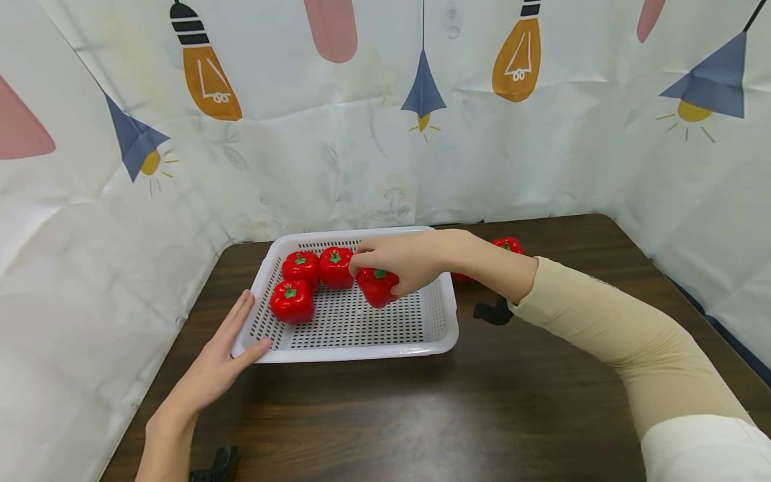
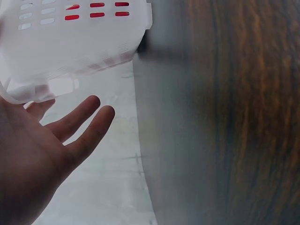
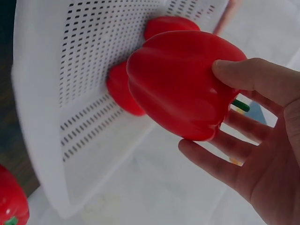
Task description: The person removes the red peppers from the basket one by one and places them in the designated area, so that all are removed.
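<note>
My right hand (image 1: 412,258) holds a red bell pepper (image 3: 183,84) above the right half of a white perforated basket (image 1: 361,351). Its thumb presses one side of the pepper, and the fingers support the other, near the green stem. Three more red bell peppers (image 1: 292,301) sit grouped at the left end inside the basket. At the basket's left front corner is my left hand (image 1: 211,368), its thumb on the rim and its straight fingers along the outer side. The left wrist view shows those fingers (image 2: 89,136) spread beside the basket wall.
Two red bell peppers (image 1: 507,245) lie on the dark wooden table (image 1: 391,415) right of the basket, partly hidden by my right arm. A white curtain (image 1: 361,167) printed with lamps stands behind and along both sides. Black pieces (image 1: 494,311) show near each wrist.
</note>
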Demonstrator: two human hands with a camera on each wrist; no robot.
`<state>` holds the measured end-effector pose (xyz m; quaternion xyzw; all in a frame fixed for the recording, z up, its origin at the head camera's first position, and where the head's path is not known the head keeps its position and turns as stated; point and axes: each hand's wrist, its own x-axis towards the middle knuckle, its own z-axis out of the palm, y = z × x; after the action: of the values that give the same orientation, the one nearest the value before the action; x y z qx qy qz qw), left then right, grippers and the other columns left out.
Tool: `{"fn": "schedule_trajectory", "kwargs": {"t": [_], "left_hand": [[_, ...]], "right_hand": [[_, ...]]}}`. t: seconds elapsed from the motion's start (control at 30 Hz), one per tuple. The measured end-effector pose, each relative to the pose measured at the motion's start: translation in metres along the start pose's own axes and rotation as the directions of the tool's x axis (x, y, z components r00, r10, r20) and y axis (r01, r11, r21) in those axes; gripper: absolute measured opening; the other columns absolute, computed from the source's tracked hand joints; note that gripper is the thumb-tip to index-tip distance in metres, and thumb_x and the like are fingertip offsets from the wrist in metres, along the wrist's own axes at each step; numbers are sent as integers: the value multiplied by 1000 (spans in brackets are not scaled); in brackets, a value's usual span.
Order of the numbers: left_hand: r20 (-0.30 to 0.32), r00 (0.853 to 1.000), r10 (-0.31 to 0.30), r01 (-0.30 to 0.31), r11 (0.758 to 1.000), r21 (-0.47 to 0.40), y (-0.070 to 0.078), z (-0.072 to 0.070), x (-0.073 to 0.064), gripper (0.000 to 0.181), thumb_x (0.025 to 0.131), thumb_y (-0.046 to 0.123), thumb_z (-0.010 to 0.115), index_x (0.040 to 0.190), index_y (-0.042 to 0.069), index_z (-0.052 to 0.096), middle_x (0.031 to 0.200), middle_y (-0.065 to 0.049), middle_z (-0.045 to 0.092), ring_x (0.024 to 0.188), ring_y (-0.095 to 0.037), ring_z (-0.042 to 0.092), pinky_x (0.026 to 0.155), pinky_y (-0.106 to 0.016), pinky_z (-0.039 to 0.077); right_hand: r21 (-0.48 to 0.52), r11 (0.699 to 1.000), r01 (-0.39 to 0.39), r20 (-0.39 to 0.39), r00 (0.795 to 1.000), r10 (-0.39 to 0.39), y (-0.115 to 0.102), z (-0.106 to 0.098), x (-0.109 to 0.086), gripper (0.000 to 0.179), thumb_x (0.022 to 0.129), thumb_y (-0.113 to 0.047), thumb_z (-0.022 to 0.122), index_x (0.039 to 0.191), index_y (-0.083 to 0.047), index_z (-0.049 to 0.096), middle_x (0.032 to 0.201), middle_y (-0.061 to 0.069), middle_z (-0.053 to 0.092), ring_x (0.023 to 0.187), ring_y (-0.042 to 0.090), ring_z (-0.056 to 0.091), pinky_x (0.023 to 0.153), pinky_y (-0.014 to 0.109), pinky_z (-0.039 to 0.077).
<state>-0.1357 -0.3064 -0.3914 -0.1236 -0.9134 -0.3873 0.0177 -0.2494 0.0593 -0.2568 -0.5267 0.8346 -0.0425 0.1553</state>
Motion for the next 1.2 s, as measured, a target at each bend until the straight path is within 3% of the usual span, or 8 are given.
{"fn": "schedule_trajectory", "kwargs": {"t": [0.3, 0.6, 1.03, 1.2], "left_hand": [[2, 1000, 0, 0, 1000, -9, -1, 0, 0, 90, 96, 27, 71, 166, 19, 16, 172, -7, 5, 150, -47, 17, 107, -75, 24], [10, 1000, -16, 16, 1000, 5, 0, 0, 2, 90, 97, 30, 70, 167, 21, 14, 172, -4, 3, 151, -47, 15, 107, -76, 23], [4, 1000, -17, 18, 1000, -10, 0, 2, 2, 90, 97, 29, 71, 167, 21, 15, 172, -6, 4, 151, -45, 16, 108, -76, 23], [-1, 1000, -3, 3, 1000, -14, 1, 2, 1, 89, 97, 27, 71, 166, 19, 16, 172, -5, 5, 151, -45, 16, 111, -73, 20]], "right_hand": [[43, 999, -14, -72, 997, 17, 11, -14, -35, 63, 85, -14, 83, 140, -16, 51, 138, 2, 49, 119, 19, 50, 85, 30, 56], [21, 999, -26, -153, 988, 29, 25, -22, -69, 55, 88, -9, 79, 136, -17, 53, 135, -1, 50, 117, 16, 51, 86, 29, 54], [63, 997, -39, -290, 955, 56, 49, -19, -120, 58, 82, -2, 81, 134, -14, 57, 139, -3, 51, 125, 19, 51, 94, 36, 54], [90, 994, -59, -322, 943, 85, 59, -15, -139, 57, 82, 0, 79, 133, -15, 57, 137, -6, 51, 121, 15, 49, 90, 35, 54]]}}
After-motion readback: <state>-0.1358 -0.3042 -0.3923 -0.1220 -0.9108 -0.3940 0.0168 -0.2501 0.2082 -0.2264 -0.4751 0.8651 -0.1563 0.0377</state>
